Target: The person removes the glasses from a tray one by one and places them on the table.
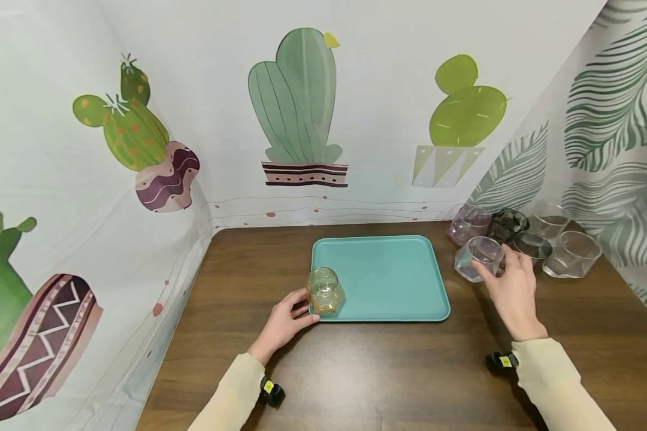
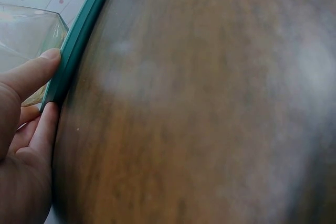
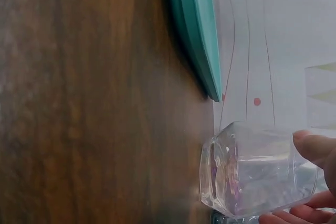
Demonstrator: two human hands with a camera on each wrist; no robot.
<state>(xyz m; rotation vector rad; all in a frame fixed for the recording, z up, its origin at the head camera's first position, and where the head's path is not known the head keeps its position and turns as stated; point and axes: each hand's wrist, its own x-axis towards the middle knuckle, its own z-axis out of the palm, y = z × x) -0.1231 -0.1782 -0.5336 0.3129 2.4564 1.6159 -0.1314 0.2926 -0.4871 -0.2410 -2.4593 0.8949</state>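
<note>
My right hand (image 1: 513, 290) grips a clear glass (image 1: 478, 258) with a round rim and faceted base, thumb on the near side and fingers round the far side. In the right wrist view the thumb presses the wall of this glass (image 3: 257, 169), near its rim. My left hand (image 1: 286, 320) holds the front left corner of a turquoise tray (image 1: 383, 278), thumb at the front rim and fingers along the left side. On that corner stands a yellow-tinted glass (image 1: 325, 290), close beside the left fingers. The tray rim (image 2: 79, 40) lies between thumb and fingers in the left wrist view.
Behind the right hand several more glasses crowd the table's back right: a pink one (image 1: 469, 222), a black one (image 1: 508, 224), a grey one (image 1: 532, 248) and a clear one (image 1: 573, 254). The brown wooden table (image 1: 377, 371) meets a cactus-print cloth (image 1: 377, 120) behind.
</note>
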